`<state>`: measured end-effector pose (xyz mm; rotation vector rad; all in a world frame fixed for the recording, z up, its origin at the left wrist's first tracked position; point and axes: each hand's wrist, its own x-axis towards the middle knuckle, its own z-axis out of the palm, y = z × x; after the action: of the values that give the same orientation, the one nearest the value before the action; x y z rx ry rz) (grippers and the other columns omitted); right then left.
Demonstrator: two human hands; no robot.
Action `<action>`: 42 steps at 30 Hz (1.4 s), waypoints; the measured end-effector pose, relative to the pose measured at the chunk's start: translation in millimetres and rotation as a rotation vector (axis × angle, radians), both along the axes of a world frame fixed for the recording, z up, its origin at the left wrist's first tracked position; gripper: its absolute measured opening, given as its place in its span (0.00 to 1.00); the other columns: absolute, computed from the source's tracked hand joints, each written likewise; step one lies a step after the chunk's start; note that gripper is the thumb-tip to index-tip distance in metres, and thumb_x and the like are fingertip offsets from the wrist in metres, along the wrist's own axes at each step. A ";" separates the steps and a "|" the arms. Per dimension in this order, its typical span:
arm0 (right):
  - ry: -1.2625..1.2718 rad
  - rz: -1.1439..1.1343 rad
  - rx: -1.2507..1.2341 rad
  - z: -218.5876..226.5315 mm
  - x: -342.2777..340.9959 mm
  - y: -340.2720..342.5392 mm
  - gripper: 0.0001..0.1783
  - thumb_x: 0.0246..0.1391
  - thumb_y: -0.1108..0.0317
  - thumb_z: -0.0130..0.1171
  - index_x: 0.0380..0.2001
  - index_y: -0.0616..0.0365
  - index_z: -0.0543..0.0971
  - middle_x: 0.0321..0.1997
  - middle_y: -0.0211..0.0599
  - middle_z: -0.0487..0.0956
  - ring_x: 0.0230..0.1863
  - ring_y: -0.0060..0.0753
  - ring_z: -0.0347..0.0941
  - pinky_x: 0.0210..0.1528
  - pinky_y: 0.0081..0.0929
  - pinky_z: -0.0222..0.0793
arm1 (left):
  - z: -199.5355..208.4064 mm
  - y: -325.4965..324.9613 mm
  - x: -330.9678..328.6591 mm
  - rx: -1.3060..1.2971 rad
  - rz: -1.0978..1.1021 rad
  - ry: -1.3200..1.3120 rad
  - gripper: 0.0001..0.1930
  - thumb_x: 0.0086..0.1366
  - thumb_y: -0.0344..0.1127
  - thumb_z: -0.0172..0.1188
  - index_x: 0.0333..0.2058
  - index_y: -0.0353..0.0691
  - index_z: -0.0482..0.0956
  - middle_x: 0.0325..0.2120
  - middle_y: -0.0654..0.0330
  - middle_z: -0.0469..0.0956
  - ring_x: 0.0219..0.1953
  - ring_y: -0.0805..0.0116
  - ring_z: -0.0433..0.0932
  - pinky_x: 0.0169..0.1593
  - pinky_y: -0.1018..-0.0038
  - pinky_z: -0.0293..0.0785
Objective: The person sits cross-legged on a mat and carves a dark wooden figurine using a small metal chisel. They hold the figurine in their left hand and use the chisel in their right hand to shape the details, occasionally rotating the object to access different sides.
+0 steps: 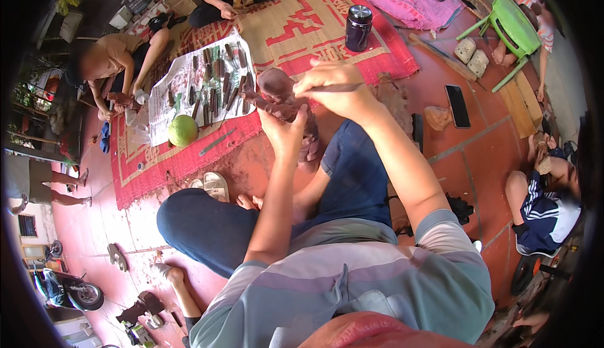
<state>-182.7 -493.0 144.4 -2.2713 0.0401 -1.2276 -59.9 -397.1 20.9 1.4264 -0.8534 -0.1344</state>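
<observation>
Two bare hands meet over a brown carved figure with a rounded head, which is held in front of the seated person's body, above the bent legs. The left hand grips it from the near side, thumb up along it and fingers wrapped partly out of sight. The right hand has its fingers closed around a slender tool on the right of the figure's head; whether the tip touches the surface I cannot tell. Just beyond, to the left, many dark hand tools lie on a printed paper sheet, with a round green fruit at its near edge. Sheet and fruit rest on a red and tan mat, where a dark flask stands farther right. To the right, a black phone lies on the tiled floor beside a pale lump. A green stool is at the far right, and one co-worker sits at the far left.
</observation>
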 end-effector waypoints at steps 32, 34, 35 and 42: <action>0.056 0.093 -0.030 3.2 -6.7 -15.4 0.03 0.41 0.71 0.63 0.23 0.54 0.79 0.26 0.31 0.80 0.33 0.34 0.77 0.34 0.27 0.72 | 1.9 2.7 0.5 0.062 0.132 -0.127 0.42 0.41 0.35 0.73 0.54 0.31 0.60 0.46 0.43 0.70 0.49 0.46 0.72 0.53 0.58 0.69; 0.185 0.120 -0.017 -5.3 -9.1 -13.3 0.03 0.42 0.71 0.63 0.24 0.53 0.80 0.27 0.31 0.80 0.31 0.35 0.78 0.33 0.28 0.73 | 7.6 0.6 -4.0 0.021 0.103 -0.087 0.42 0.41 0.36 0.73 0.54 0.31 0.60 0.45 0.43 0.70 0.49 0.46 0.72 0.53 0.58 0.68; 0.204 0.096 -0.075 -4.0 -8.0 -19.7 0.03 0.42 0.72 0.63 0.24 0.53 0.80 0.28 0.32 0.80 0.31 0.34 0.78 0.32 0.27 0.73 | 10.6 -1.4 -5.6 0.010 0.084 -0.059 0.42 0.41 0.36 0.73 0.54 0.31 0.60 0.45 0.43 0.70 0.49 0.45 0.72 0.53 0.58 0.68; 0.081 0.118 0.119 6.1 -12.6 -20.5 0.03 0.42 0.76 0.64 0.24 0.56 0.80 0.29 0.34 0.81 0.33 0.32 0.79 0.34 0.26 0.75 | 10.5 4.4 -6.1 0.102 0.151 -0.122 0.38 0.41 0.36 0.73 0.49 0.32 0.63 0.42 0.44 0.71 0.46 0.45 0.73 0.50 0.56 0.69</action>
<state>-195.4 -513.5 150.5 -2.1869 0.0088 -1.0447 -66.0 -392.7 31.4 1.6018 -0.8446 0.0246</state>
